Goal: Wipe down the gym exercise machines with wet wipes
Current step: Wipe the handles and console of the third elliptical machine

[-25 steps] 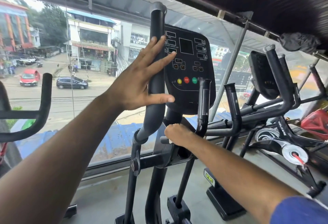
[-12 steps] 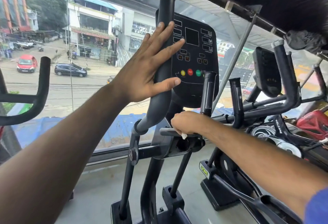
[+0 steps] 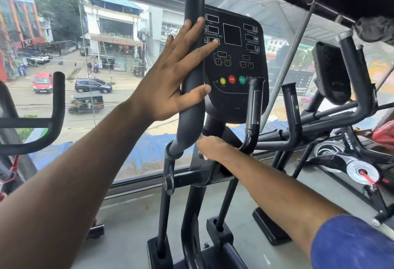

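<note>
Midway through wiping one cross-trainer point(image 3: 213, 119)

Left hand point(image 3: 174, 76) flat, fingers straight, on upright handle point(image 3: 193, 59) at 12 o'clock; right hand point(image 3: 213, 147) bunched round white wipe point(image 3: 205, 157) on low bar at 3 o'clock; console point(image 3: 234, 61), neighbouring machine point(image 3: 341, 102) likely still pending.

— How's the left hand point(image 3: 170, 76) sitting?
— Raised high, arm stretched forward and up, fingers straight and spread, thumb pointing off to the right, palm laid flat.
— And the right hand point(image 3: 213, 148)?
— Lower down, arm reaching in from the bottom right, a blue sleeve point(image 3: 351, 243) at the upper arm. Knuckles up, fingers curled under. A speck of white peeks out beneath them; I can't tell more than that.
</note>
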The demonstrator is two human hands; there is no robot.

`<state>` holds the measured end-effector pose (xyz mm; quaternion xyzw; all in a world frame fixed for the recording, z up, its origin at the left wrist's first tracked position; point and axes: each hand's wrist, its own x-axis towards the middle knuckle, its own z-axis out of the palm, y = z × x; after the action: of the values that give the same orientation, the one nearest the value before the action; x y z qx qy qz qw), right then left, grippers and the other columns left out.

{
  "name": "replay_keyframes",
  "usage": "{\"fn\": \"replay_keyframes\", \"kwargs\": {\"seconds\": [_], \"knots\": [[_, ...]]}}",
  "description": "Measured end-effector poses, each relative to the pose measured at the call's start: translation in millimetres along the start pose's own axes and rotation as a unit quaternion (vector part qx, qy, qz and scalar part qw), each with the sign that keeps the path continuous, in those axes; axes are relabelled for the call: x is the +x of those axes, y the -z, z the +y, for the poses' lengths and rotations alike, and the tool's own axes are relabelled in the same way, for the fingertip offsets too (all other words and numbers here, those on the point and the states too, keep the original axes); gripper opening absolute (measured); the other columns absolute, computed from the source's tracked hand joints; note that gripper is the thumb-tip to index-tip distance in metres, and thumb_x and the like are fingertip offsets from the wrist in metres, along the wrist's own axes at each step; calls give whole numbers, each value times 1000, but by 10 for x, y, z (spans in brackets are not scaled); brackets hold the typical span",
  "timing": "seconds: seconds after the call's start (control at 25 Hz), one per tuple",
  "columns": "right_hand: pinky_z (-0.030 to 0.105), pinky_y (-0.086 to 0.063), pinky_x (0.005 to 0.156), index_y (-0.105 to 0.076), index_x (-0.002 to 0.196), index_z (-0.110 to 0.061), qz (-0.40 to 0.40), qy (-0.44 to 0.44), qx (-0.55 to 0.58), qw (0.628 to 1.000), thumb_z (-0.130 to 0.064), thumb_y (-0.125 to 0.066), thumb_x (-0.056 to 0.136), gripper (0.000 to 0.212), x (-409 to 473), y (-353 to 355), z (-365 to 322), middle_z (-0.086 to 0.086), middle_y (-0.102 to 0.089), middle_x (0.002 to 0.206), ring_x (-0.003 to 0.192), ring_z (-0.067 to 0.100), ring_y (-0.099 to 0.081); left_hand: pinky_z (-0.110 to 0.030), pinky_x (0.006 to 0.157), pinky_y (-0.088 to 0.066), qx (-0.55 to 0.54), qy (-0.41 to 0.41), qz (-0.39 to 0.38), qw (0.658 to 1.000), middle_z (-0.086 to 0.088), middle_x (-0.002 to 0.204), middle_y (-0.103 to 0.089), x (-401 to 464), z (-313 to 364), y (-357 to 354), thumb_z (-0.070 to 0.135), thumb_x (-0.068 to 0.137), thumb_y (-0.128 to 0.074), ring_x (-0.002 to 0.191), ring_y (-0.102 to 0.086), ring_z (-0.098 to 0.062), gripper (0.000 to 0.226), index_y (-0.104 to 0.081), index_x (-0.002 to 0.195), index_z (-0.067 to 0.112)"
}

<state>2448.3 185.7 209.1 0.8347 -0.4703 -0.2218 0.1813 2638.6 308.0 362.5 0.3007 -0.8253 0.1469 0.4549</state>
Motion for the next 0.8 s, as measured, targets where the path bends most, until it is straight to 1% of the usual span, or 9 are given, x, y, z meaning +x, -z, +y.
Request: {"fn": "replay_keyframes", "kwargs": {"seconds": [0.08, 0.32, 0.48, 0.52, 0.56, 0.64, 0.68, 0.72, 0.8], "knots": [[37, -57, 72, -52, 76, -10, 17, 20, -20, 999, 8, -59, 82, 21, -176, 14, 16, 6, -52, 86, 80, 29, -58, -66, 125, -10, 2, 4, -4, 1000, -16, 174, -10, -9, 14, 6, 46, 100, -53, 162, 0, -32, 72, -36, 162, 13], [41, -55, 79, -65, 117, -10, 123, 66, -34, 990, 12, -56, 89, 36, -848, 3, 170, 12, -62, 108, 102, 28, -61, -63, 128, -7, 10, 18, -14, 1000, -13, 175, -7, -25, 65, 45, 47, 100, -52, 162, 1, -29, 71, -35, 162, 15], [24, -50, 77, -74, 96, -9, 189, 25, 302, 934, -2, -66, 92, 11, -968, -506, -43, 6, -75, 101, 88, 16, -68, -55, 129, 2, 50, 26, -23, 998, -10, 175, -9, -11, 118, 67, 48, 99, -49, 162, -1, -27, 69, -39, 160, 16], [23, -49, 77, -75, 96, -6, 197, -25, 465, 863, -4, -68, 91, 9, -962, -687, -180, 7, -77, 98, 87, 15, -70, -51, 128, 4, 54, 35, -26, 998, -9, 175, -9, -14, 142, 81, 48, 97, -49, 162, -1, -26, 70, -40, 158, 16], [26, -54, 77, -75, 96, -3, 204, -84, 649, 728, -2, -68, 91, 9, -951, -851, -301, 11, -77, 95, 88, 19, -71, -50, 127, 4, 54, 49, -28, 997, -7, 175, -8, -15, 177, 83, 48, 94, -49, 162, 0, -25, 71, -41, 157, 16], [34, -61, 84, -71, 95, 7, 211, -171, 908, 318, 4, -65, 90, 8, -900, -1001, -427, 23, -75, 98, 96, 30, -73, -55, 126, 0, 52, 83, -31, 995, -4, 175, -6, -4, 280, 62, 47, 89, -53, 162, 0, -23, 73, -43, 155, 16], [35, -61, 87, -68, 95, 9, 212, -186, 948, 151, 6, -64, 89, 8, -846, -1023, -433, 27, -73, 101, 99, 32, -73, -59, 126, -2, 56, 97, -34, 993, -4, 175, -5, 7, 329, 50, 47, 88, -54, 162, 0, -24, 74, -43, 154, 16], [34, -61, 89, -66, 97, 11, 220, -196, 955, 40, 7, -63, 89, 9, -780, -1038, -410, 29, -72, 103, 101, 34, -73, -61, 126, -3, 62, 108, -35, 992, -5, 175, -4, 18, 368, 41, 47, 88, -54, 162, 0, -25, 74, -44, 153, 15], [33, -61, 88, -66, 90, 10, 230, -216, 948, -49, 8, -63, 89, 3, -700, -979, -361, 28, -71, 99, 101, 36, -73, -64, 126, -6, 81, 118, -33, 989, -9, 175, -4, 40, 421, 29, 47, 90, -49, 162, -1, -28, 73, -43, 153, 12]]}}
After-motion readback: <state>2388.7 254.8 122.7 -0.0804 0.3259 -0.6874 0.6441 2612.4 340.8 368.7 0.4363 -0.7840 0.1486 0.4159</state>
